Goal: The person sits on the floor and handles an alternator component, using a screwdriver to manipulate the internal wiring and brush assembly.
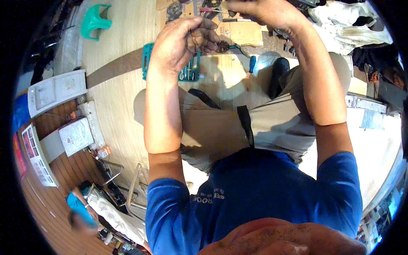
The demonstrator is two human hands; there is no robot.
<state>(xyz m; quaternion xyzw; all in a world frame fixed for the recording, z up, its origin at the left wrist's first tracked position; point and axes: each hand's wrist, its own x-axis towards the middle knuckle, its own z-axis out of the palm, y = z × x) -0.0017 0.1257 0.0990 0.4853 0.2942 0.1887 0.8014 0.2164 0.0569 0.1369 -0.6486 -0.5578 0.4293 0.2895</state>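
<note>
My left hand [187, 42] hangs over the teal tool case [146, 63] with its fingers loosely curled and apart, nothing visible in them. My right hand [263, 15] reaches in from the right at the top edge, its fingertips blurred beside a thin red-handled tool [208, 9]; whether it grips that tool is unclear. A black-handled tool [229, 20] and round dark metal parts [174, 10] lie on cardboard [242, 34] around the hands. A dark toothed part [222, 46] sits just right of my left fingers, and a blue-handled screwdriver [252, 63] lies below.
A green stool [90, 21] is at upper left, white fabric [348, 29] at upper right. My bent legs frame the floor work area. Left are boxes [74, 136], a metal chair frame [136, 193] and, at lower left, another person [78, 204] in teal beside white cloth.
</note>
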